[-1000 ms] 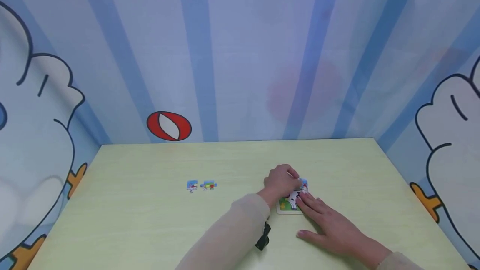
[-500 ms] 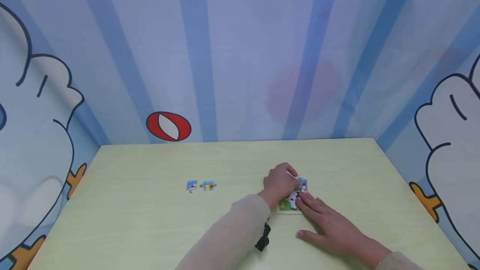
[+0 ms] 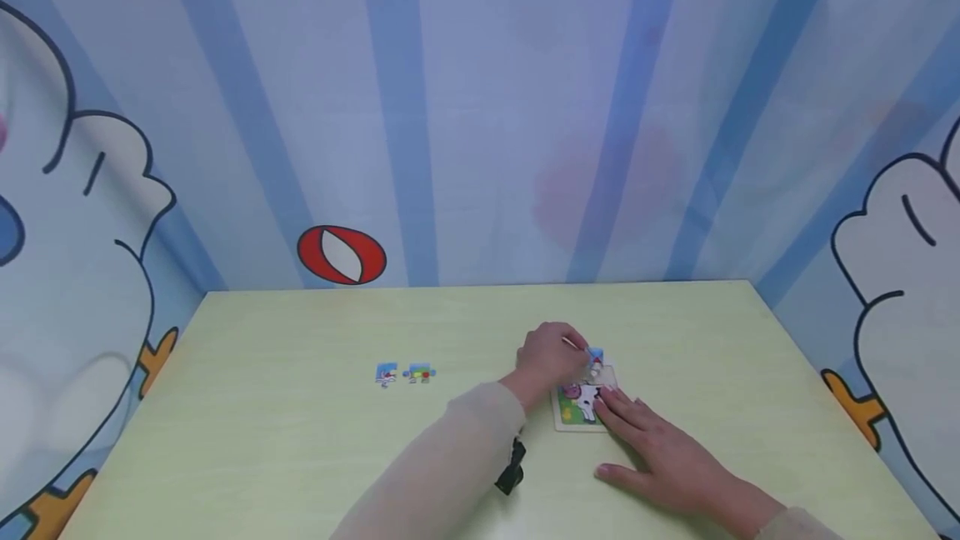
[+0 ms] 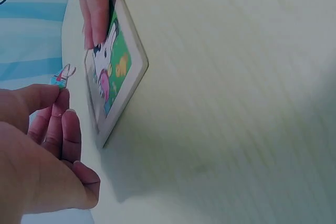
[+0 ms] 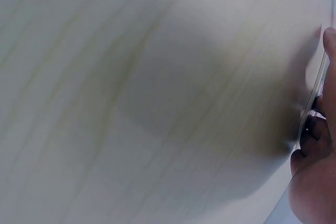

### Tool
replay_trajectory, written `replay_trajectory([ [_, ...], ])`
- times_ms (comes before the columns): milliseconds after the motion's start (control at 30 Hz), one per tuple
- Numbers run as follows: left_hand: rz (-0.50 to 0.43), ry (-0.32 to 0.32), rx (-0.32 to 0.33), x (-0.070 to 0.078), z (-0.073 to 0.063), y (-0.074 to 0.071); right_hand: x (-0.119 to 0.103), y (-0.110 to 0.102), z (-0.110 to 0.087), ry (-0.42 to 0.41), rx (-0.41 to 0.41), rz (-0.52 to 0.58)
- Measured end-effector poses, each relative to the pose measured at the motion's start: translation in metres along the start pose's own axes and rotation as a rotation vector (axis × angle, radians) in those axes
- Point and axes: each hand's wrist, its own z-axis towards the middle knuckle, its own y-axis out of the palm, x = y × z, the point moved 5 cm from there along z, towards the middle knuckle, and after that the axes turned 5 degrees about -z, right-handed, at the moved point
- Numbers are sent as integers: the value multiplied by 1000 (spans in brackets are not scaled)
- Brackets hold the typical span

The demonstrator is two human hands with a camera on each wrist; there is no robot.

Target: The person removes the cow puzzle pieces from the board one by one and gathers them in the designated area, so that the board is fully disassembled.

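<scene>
My left hand (image 3: pixel 551 357) pinches a small jigsaw piece (image 4: pixel 60 78) between thumb and fingertips, and the piece is lifted above the far part of a puzzle board (image 4: pixel 137 65). That board, a square with a pale frame, lies on the table and shows a black-and-white cow on green in its near part. Its far part is a bare pale recess, partly covered by the left hand in the head view. With fingers stretched out, my right hand (image 3: pixel 663 461) rests on the right side of the board. Only the edge of the right hand (image 5: pixel 315 166) shows in the right wrist view.
Two loose jigsaw pieces lie on the table to the left: one with blue and white (image 3: pixel 386 373), the other with blue, yellow and green (image 3: pixel 419 372). The pale wooden table (image 3: pixel 300 457) ends at a blue striped backdrop (image 3: pixel 480 107) with cartoon figures.
The left hand has lifted the jigsaw piece off the board's far part and shifted slightly left and away, leaving pale recess showing. The right hand has stayed in place.
</scene>
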Motion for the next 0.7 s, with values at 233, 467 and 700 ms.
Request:
replay_trajectory([
  [233, -17, 8, -3, -7, 0, -23, 1, 2, 1, 23, -26, 1],
  [467, -7, 19, 3, -16, 0, -48, 2, 4, 2, 50, -47, -3],
  [700, -25, -8, -5, -30, 1, -70, -1, 2, 1, 43, -33, -23],
])
